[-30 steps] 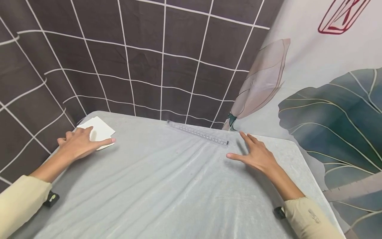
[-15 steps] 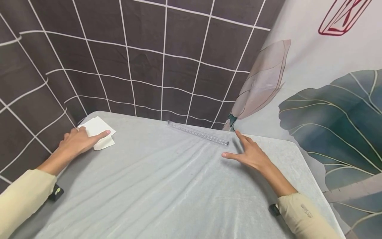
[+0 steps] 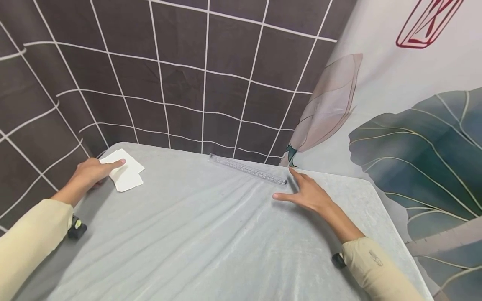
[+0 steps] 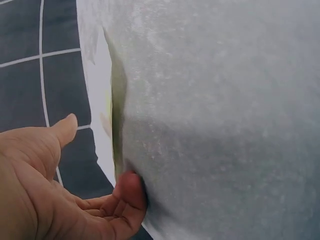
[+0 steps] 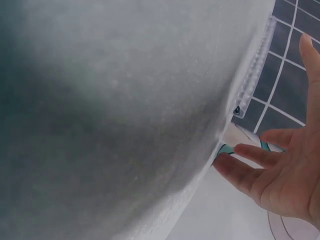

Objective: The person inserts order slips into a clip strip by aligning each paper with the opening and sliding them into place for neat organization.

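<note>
Left hand (image 3: 89, 170) at the white papers (image 3: 129, 179): overlapping, just beyond the palm, thumb over them from above, fingers curled low beside the lifted edge. Can't tell if pinched or just touched. Right hand (image 3: 310, 194): thumb and fingers spread well apart, nothing held. Clear strip (image 3: 248, 169) ahead-left of it, near end just beside the thumb-finger gap, apart by the look of it.

Risks, as judged: papers splitting or slipping if caught by only one piece; creasing from fingers jammed under the edge; strip getting nudged toward the back edge by any forward sweep of the right hand.

Room: table (image 3: 196, 234) side edge right by the left hand, dark curtain (image 3: 180, 90) close beyond, so tight outward. Back edge just ahead of the right hand. Plenty of open room between hands and toward the wearer.
</note>
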{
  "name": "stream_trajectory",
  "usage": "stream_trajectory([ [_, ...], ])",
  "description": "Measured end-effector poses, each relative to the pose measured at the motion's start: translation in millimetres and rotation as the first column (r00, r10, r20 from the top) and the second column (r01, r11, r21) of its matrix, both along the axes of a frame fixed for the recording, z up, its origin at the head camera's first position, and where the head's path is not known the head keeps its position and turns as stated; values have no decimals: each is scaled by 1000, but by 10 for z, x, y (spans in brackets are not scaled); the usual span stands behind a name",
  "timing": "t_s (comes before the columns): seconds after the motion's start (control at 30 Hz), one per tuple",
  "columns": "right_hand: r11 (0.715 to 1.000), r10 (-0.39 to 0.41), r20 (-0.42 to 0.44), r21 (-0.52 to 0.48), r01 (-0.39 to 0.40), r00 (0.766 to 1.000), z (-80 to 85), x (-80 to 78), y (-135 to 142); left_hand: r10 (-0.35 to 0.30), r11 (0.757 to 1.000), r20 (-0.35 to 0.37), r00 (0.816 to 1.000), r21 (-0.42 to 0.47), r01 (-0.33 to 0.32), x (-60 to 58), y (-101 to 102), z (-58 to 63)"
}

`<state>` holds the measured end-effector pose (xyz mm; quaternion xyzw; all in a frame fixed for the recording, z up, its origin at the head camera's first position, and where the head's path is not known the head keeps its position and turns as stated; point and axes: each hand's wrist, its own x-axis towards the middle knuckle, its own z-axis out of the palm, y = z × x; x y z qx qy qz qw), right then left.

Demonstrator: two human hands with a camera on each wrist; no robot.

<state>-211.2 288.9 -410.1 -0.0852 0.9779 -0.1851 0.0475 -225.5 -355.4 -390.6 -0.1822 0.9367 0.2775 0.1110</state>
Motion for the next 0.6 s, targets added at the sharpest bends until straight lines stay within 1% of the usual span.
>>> stream_trajectory([
  [0.1, 1000, 7, -1, -13, -7, 1000, -11, -38, -15, 11, 1000, -17, 1000, 7, -11, 17, -10, -28],
  [0.27, 998, 62, -18, -22, -62, 998, -45, -117, -29, 10, 1000, -30, 1000, -14, -10, 31, -38, -40],
  [0.4, 995, 92, -32, -25, -93, 995, -73, -177, -23, 6, 1000, -28, 1000, -23, -7, 15, -54, -35],
  [0.53, 990, 137, -65, -33, -140, 988, -107, -234, -2, 30, 999, -13, 999, -15, -30, -15, -62, -35],
  [0.57, 986, 158, -97, -34, -162, 983, -176, -283, 45, 41, 999, -10, 999, -9, -41, -23, -64, -37],
  [0.6, 984, 170, -105, -31, -174, 980, -182, -294, 51, 51, 999, -10, 999, -1, -51, -32, -69, -40],
])
